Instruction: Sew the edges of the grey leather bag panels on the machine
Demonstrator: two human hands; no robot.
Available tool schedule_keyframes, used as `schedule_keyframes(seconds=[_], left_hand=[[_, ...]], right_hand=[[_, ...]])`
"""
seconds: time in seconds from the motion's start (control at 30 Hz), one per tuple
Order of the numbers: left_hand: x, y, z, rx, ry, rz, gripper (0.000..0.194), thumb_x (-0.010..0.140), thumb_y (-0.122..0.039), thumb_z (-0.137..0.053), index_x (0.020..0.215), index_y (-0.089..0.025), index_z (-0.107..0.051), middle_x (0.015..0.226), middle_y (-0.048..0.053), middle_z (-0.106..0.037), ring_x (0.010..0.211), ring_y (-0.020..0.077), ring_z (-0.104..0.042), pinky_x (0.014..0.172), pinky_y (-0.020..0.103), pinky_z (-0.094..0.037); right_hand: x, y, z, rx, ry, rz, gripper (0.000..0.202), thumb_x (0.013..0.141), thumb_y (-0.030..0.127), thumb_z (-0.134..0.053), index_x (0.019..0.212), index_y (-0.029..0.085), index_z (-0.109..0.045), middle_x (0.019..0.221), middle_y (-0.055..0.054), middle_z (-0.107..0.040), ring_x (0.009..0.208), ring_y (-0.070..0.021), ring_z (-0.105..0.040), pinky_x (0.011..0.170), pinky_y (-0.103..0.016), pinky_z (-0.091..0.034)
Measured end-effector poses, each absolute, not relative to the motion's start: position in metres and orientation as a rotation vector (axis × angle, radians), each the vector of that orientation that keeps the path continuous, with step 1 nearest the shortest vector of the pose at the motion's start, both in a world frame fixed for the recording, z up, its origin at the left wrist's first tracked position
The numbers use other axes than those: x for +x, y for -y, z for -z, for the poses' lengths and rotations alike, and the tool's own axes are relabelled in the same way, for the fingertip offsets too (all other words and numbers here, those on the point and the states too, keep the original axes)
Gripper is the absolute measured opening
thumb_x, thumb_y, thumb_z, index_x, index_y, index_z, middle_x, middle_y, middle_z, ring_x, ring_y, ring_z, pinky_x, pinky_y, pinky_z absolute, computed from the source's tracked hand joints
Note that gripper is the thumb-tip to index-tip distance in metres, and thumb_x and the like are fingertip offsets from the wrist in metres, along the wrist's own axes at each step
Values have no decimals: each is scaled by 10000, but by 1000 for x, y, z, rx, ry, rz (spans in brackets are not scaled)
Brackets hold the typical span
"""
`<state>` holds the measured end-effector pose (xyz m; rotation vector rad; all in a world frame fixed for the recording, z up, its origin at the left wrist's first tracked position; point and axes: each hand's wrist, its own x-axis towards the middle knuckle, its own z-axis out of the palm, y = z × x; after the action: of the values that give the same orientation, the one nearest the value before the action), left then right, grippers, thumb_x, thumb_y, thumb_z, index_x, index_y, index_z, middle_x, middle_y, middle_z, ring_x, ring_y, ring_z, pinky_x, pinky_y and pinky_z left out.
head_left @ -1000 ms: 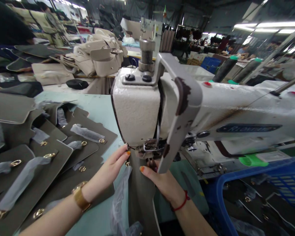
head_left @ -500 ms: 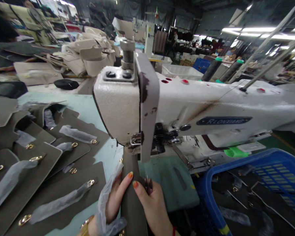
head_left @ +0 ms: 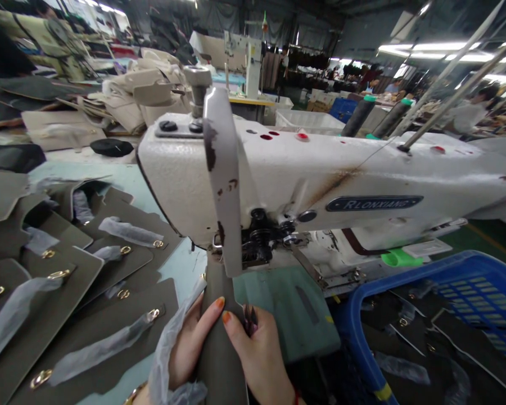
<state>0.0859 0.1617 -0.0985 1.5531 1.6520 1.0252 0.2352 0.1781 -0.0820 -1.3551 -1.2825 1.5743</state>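
A dark grey-brown panel runs up under the head of a white sewing machine. My left hand grips the panel's left edge, thumb on top, beside a plastic-wrapped strap. On the panel's right side, my right hand pinches it with the thumb on top. Small pointed snips are tucked in the right hand's fingers. The needle area is hidden behind the machine's lever.
Similar panels with wrapped straps and gold rings cover the left of the pale table. A blue basket of panels stands at the right. Beige bags, thread cones and people are farther back.
The view has shifted slightly. The machine's lever has shifted left against its head and now looks more rounded. Both hands still grip the panel, a little lower left in view.
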Motion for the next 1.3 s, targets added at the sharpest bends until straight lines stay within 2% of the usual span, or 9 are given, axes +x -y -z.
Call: schedule_keyframes(seconds=[0.17, 0.3, 0.4, 0.6, 0.83, 1.0, 1.13, 1.3], left_hand=[[92, -167, 97, 1386, -1701, -1067, 426, 887, -390, -483, 1306, -357, -554, 1202, -3, -671, 1273, 287, -495, 1086, 421, -414], [97, -172, 94, 1287, -1699, -1061, 417, 883, -426, -476, 1280, -351, -579, 1181, 7, -682, 1233, 307, -532, 1031, 441, -467], [97, -177, 88, 1265, -1714, -1104, 386, 879, -439, -483, 1227, -341, -621, 1140, 3, -698, 1191, 294, -569, 1013, 412, -483], [92, -191, 76, 1260, -1716, -1111, 331, 862, -458, -510, 1104, -323, -691, 1038, 7, -728, 1128, 295, -607, 1022, 405, -470], [85, -206, 65, 1217, -1611, -1152, 390, 835, -535, -502, 1073, -304, -706, 1087, 29, -704, 1206, 320, -534, 1055, 442, -419], [79, -215, 66, 1271, -1690, -1140, 335, 828, -517, -524, 980, -293, -721, 1023, 38, -708, 1101, 332, -591, 1045, 477, -404], [77, -224, 68, 1357, -1660, -1192, 367, 842, -508, -488, 1059, -296, -694, 1065, 29, -701, 1167, 314, -554, 1083, 476, -362], [74, -233, 59, 1458, -1631, -1177, 420, 855, -508, -462, 1125, -260, -669, 1153, 51, -680, 1221, 314, -518, 1052, 488, -406]], right_hand=[[237, -181, 78, -1403, 1348, -1577, 336, 835, 395, -577, 682, 101, -634, 637, -34, -587, 595, -130, -476, 517, -213, -367], [236, -184, 80, -1406, 1344, -1570, 351, 830, 414, -584, 684, 98, -635, 628, -34, -587, 590, -133, -479, 516, -217, -374], [234, -188, 80, -1387, 1351, -1566, 348, 836, 410, -578, 693, 99, -637, 630, -27, -585, 585, -126, -474, 520, -215, -376], [229, -199, 81, -1398, 1329, -1548, 345, 821, 428, -598, 713, 104, -643, 643, -30, -609, 593, -137, -509, 530, -218, -407], [223, -212, 81, -1314, 1294, -1572, 305, 825, 400, -615, 709, 122, -660, 649, -23, -620, 633, -155, -567, 564, -219, -452], [218, -221, 82, -1275, 1283, -1529, 267, 831, 382, -626, 809, 129, -707, 775, -49, -683, 751, -189, -627, 653, -240, -488], [216, -226, 78, -1278, 1303, -1479, 315, 838, 414, -622, 903, 125, -732, 898, -75, -721, 873, -221, -645, 679, -236, -490], [214, -231, 73, -1305, 1335, -1465, 362, 857, 428, -600, 990, 117, -728, 943, -85, -720, 931, -237, -635, 694, -242, -479]])
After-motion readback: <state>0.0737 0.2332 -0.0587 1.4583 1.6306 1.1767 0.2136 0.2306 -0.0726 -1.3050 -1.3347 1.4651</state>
